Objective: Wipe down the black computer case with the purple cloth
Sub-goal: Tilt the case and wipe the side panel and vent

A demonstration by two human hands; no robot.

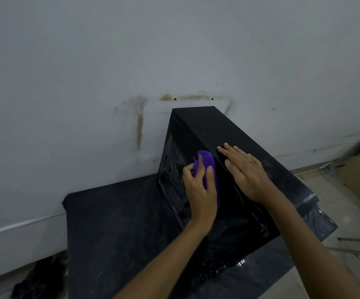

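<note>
Wipe-down: left hand (200,190) is grasping purple cloth (207,162) against black computer case (207,126), vented side; right hand (246,171), fingers flat, is bracing its top; even, overlapping strokes advisable.

Left hand (200,190) curled round purple cloth (207,161), right hand (248,175) flat, fingers (232,152) straight

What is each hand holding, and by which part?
Left hand grips the purple cloth around its middle; right hand lies flat on the black computer case, holding nothing.
</note>
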